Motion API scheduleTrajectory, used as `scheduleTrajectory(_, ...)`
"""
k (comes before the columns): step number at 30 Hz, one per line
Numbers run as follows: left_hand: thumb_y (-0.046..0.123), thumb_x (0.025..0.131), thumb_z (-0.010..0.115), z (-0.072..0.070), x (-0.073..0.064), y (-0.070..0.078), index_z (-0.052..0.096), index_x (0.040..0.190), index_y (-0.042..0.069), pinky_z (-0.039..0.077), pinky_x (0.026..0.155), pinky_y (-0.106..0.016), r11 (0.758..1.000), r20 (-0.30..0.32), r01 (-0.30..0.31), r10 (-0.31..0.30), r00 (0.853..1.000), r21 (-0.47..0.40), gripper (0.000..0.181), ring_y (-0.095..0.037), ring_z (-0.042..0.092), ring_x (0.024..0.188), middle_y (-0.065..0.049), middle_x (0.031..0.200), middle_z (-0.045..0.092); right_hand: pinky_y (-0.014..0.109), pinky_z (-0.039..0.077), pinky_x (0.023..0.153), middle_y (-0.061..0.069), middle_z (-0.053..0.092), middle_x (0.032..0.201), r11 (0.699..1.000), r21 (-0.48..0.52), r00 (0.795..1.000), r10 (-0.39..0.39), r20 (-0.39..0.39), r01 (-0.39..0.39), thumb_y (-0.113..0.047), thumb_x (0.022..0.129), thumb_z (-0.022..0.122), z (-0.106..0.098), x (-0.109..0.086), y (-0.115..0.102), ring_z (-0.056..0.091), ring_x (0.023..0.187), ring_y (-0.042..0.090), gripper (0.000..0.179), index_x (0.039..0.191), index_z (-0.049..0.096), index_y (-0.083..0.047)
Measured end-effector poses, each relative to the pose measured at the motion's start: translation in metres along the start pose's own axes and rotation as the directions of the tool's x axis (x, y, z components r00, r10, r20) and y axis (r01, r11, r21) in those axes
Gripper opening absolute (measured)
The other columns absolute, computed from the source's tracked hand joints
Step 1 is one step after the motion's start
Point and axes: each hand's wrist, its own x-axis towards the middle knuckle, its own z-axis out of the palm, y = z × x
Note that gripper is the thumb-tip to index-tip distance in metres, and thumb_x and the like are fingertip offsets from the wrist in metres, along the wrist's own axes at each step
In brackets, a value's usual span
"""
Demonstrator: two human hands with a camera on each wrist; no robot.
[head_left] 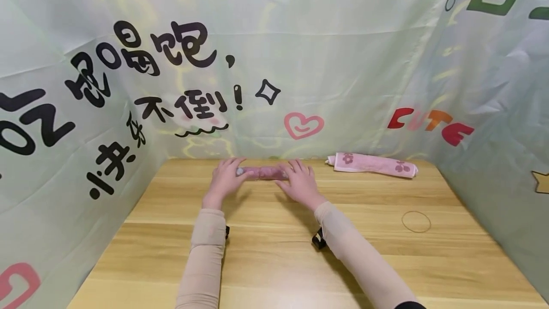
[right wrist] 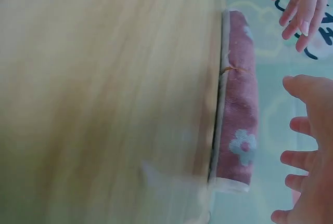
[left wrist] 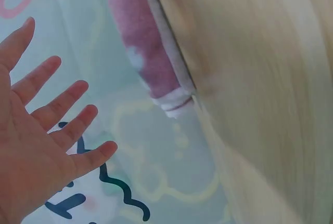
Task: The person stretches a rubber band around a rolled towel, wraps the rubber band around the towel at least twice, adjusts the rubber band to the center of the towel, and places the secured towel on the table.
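A rolled mauve towel (head_left: 262,172) with pale flowers lies along the table's far edge, a thin band round its middle. In the head view my left hand (head_left: 226,176) is at its left end and my right hand (head_left: 301,182) at its right end. The left wrist view shows the left hand (left wrist: 47,130) with fingers spread, apart from the towel (left wrist: 148,37). In the right wrist view the right hand (right wrist: 312,156) also has its fingers extended, with a gap between it and the towel (right wrist: 239,104).
A second rolled towel (head_left: 373,165), light pink, lies at the back right. A thin elastic band (head_left: 416,221) rests on the wooden table (head_left: 274,261) at the right. Printed cloth (head_left: 351,70) hangs behind the table and along both sides.
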Motion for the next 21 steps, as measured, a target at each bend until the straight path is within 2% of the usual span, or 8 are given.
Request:
scheduleTrajectory(5,0.051,0.092,0.059,0.000,-0.007,0.011,0.045,0.145,0.023,0.025,0.111,-0.066,1.000,-0.018,0.005,-0.006,1.000,-0.022,0.062,-0.041,0.033,0.141,-0.013,0.150,0.044,0.070,0.025,0.110,0.017,0.048,0.143,0.999,0.035,1.000,0.001,-0.026,0.000,-0.045,0.091,0.064,-0.012,-0.014,0.005,0.032,0.142,0.042,0.058,0.140,0.051,-0.017)
scheduleTrajectory(9,0.056,0.091,0.057,0.004,-0.013,0.017,0.045,0.146,0.023,0.024,0.112,-0.066,1.000,-0.014,0.015,-0.016,1.000,-0.019,0.065,-0.040,0.032,0.142,-0.012,0.151,0.043,0.068,0.025,0.111,0.019,0.048,0.142,0.997,0.074,1.000,0.010,-0.017,-0.009,-0.044,0.092,0.062,-0.019,-0.029,0.012,0.031,0.142,0.044,0.059,0.140,0.051,-0.013)
scheduleTrajectory(21,0.048,0.092,0.062,0.010,-0.020,0.045,0.051,0.141,0.019,0.021,0.114,-0.067,0.998,-0.075,-0.060,0.059,0.995,-0.012,0.058,-0.039,0.037,0.140,-0.013,0.149,0.046,0.068,0.026,0.110,0.023,0.048,0.142,0.993,0.114,0.998,0.047,-0.036,-0.043,-0.042,0.092,0.063,-0.047,-0.063,0.038,0.033,0.140,0.045,0.061,0.141,0.049,-0.009)
